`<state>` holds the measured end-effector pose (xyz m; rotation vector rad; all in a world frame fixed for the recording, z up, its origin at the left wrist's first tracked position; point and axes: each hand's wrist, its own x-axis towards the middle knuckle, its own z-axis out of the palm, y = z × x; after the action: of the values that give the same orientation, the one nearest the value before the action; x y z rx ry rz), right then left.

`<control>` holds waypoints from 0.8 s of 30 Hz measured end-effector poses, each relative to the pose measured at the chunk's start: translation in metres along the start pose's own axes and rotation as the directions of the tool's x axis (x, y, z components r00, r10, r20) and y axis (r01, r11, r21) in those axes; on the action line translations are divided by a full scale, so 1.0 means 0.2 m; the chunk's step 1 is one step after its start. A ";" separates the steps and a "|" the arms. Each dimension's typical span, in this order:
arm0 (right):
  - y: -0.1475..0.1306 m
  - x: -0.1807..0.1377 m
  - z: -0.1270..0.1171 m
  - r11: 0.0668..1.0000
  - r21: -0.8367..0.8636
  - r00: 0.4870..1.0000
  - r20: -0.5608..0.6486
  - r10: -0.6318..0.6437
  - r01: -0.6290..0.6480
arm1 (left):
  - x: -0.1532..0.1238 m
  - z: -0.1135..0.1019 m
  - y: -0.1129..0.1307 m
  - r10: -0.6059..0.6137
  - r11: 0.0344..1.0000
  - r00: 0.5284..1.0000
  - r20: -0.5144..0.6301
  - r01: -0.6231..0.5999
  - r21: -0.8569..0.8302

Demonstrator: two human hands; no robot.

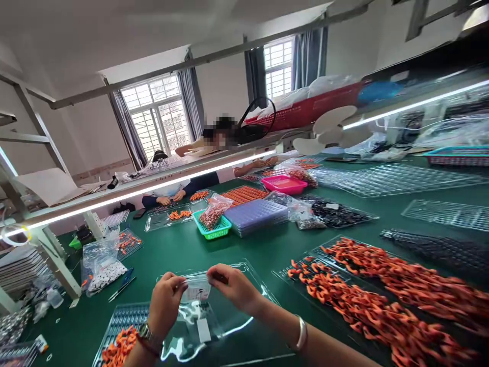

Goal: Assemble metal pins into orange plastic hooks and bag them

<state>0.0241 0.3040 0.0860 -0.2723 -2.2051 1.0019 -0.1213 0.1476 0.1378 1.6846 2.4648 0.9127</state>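
Small clear bag (pixel 197 291) held up between both hands, above a clear plastic tray (pixel 233 317) on the green desk (pixel 179 251). Left hand (pixel 165 298): thumb and fingers pinch the bag's left edge. Right hand (pixel 233 286): fingertips closed on its upper right corner. White label (pixel 204 330) lies below the bag. Orange pieces (pixel 367 300) heaped to the right; tweezers (pixel 123 286) to the left. Beyond: green basket (pixel 216 234), stacked purple trays (pixel 254 216), a co-worker's hands (pixel 171 198).
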 end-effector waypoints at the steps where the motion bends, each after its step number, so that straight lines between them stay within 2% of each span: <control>1: 0.00 0.01 -0.02 1.000 0.020 1.000 -0.022 -0.002 0.003 | 0.01 -0.02 0.02 0.007 1.000 1.000 0.009 -0.007 -0.003; 6: -0.05 -0.02 -0.09 0.997 0.062 0.994 -0.099 -0.046 0.052 | 0.02 -0.05 0.19 0.054 0.994 0.998 -0.027 -0.051 0.101; 11: -0.12 -0.08 -0.17 0.991 0.083 0.985 -0.144 -0.092 0.105 | 0.03 -0.01 0.45 0.152 0.948 0.985 0.082 -0.168 0.270; 13: -0.13 -0.10 -0.21 0.990 0.103 0.982 -0.171 -0.077 0.096 | 0.05 0.01 0.53 0.172 0.932 0.981 0.085 -0.190 0.307; 18: -0.12 -0.18 -0.36 0.983 0.172 0.977 -0.213 -0.033 0.071 | 0.10 0.07 0.66 0.236 0.935 0.962 0.137 -0.263 0.239; 24: -0.07 -0.30 -0.52 0.961 0.272 0.978 -0.208 0.000 0.057 | 0.13 0.19 0.74 0.399 0.899 0.899 0.180 -0.422 0.120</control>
<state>0.1392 0.3280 0.1141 -0.2050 -1.8519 1.1944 0.0055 0.2242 0.1846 2.2931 2.1682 0.5896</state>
